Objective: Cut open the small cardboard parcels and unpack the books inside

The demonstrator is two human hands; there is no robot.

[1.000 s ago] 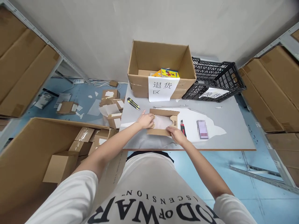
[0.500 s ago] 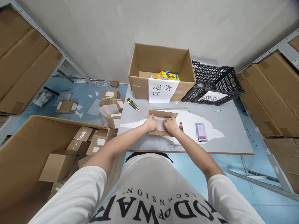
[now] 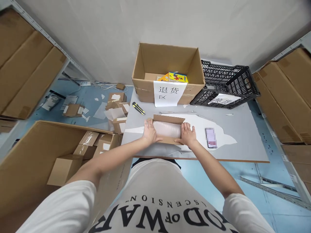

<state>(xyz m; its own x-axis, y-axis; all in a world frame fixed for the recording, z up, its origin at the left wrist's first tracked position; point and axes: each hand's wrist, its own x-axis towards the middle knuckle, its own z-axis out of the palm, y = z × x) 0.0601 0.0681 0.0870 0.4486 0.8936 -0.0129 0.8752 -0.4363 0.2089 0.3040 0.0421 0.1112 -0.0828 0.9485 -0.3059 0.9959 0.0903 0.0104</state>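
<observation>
Grey worktop point(image 3: 243, 142) | near edge: left hand point(image 3: 150, 132), right hand point(image 3: 188, 134) grip ends of small open carton point(image 3: 167, 129) | far-edge box point(image 3: 167, 69) label point(image 3: 169, 93) reads 退货区

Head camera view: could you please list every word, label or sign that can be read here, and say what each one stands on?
"退货区": white paper sign taped to the front of the open brown cardboard box.
"OD OF WAR" and "ASCENSION", seen upside down and partly cut off: white T-shirt.
Too oblique to read: white paper sign on the black plastic crate.
Too small: print on the yellow packet.
Blurred: phone.
</observation>
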